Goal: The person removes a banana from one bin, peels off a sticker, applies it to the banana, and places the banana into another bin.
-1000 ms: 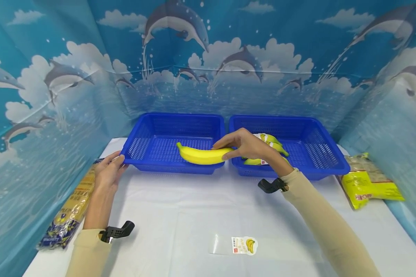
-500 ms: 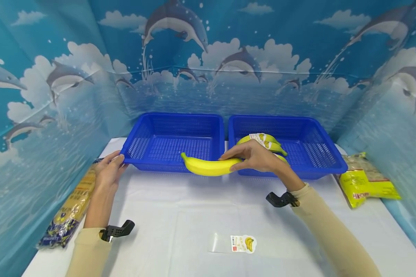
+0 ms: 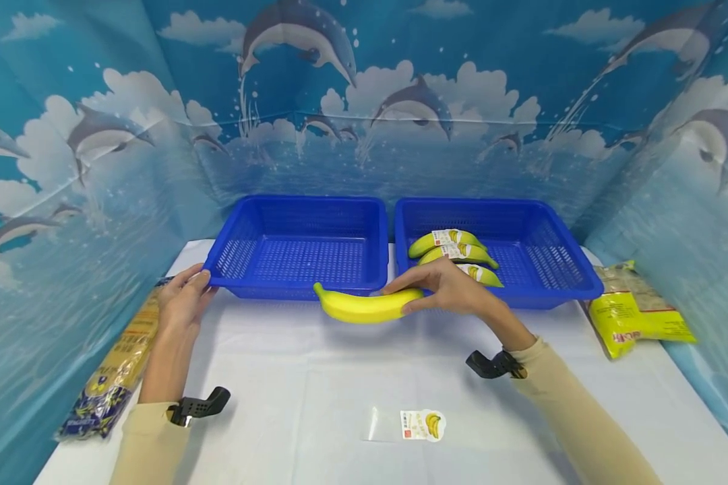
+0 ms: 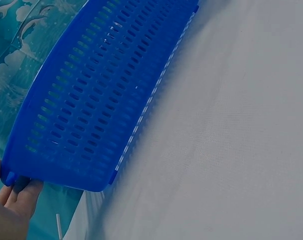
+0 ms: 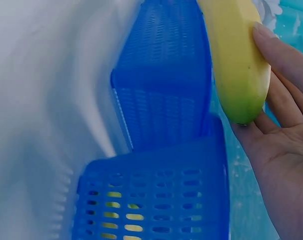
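Note:
In the head view my right hand (image 3: pixel 451 286) pinches one end of a yellow banana (image 3: pixel 364 307), which hangs level in front of the left basket's near rim. The right wrist view shows the thumb and fingers around the banana's greenish end (image 5: pixel 244 102). My left hand (image 3: pixel 184 296) grips the near left corner of the left blue basket (image 3: pixel 309 293); in the left wrist view its fingers (image 4: pixel 29 197) curl under the rim. That basket's floor is bare. Several labelled bananas (image 3: pixel 458 253) lie in the left part of the right blue basket (image 3: pixel 540 296).
A clear strip with a banana label (image 3: pixel 422 425) lies on the white table near the front. At the left lies a long spaghetti packet (image 3: pixel 112 377), partly behind the left arm. A yellow bag (image 3: pixel 637 313) sits right of the baskets. A dolphin-print curtain (image 3: pixel 364 162) surrounds the table.
The right hand has drawn the banana from over the left basket toward me, past its near rim. More bananas in the right basket now show. The left hand keeps its grip on the corner.

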A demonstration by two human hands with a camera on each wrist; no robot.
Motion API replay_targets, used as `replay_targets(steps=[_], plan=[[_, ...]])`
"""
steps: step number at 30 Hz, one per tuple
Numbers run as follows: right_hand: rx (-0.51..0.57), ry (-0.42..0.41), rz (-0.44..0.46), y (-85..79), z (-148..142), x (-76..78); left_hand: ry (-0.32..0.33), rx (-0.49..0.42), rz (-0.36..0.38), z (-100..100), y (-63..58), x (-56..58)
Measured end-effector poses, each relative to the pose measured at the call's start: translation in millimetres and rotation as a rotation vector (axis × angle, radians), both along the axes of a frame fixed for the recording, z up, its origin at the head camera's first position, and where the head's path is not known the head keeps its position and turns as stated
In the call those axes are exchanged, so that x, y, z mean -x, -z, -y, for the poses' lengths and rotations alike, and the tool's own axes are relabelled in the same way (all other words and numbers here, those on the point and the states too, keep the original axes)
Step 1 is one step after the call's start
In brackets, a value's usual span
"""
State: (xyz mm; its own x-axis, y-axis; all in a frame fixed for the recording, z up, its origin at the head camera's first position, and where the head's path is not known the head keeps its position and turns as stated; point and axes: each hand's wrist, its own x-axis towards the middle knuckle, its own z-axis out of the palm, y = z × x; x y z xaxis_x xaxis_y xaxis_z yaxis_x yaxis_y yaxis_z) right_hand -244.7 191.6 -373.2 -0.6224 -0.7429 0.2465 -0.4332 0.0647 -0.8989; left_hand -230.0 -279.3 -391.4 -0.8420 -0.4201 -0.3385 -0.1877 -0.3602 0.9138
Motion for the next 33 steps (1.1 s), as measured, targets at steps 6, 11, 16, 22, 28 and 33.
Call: replay_targets(steps=[6, 11, 16, 22, 28, 33], plan=[[-0.041, 0.034, 0.009, 4.1, 2.0, -14.1, -0.004, 0.001, 0.002, -0.3, -1.7, 0.4], [-0.083, 0.075, -0.026, 6.4, -1.1, -22.2, -0.01, -0.012, 0.002, 0.0, -1.5, -0.1], [-0.101, 0.093, -0.034, 12.1, -8.1, -27.3, -0.008, -0.01, 0.003, 0.3, -0.9, -0.2], [-0.11, 0.124, -0.028, 23.4, -13.3, -35.8, -0.005, -0.006, -0.005, -0.5, 0.9, 0.0], [-0.103, 0.103, -0.009, 36.2, -14.6, -41.0, -0.013, 0.004, -0.017, 0.4, 3.3, -1.5], [-0.098, 0.103, -0.005, 44.0, -19.0, -43.9, -0.013, 0.004, -0.011, -0.7, 2.2, -1.0]])
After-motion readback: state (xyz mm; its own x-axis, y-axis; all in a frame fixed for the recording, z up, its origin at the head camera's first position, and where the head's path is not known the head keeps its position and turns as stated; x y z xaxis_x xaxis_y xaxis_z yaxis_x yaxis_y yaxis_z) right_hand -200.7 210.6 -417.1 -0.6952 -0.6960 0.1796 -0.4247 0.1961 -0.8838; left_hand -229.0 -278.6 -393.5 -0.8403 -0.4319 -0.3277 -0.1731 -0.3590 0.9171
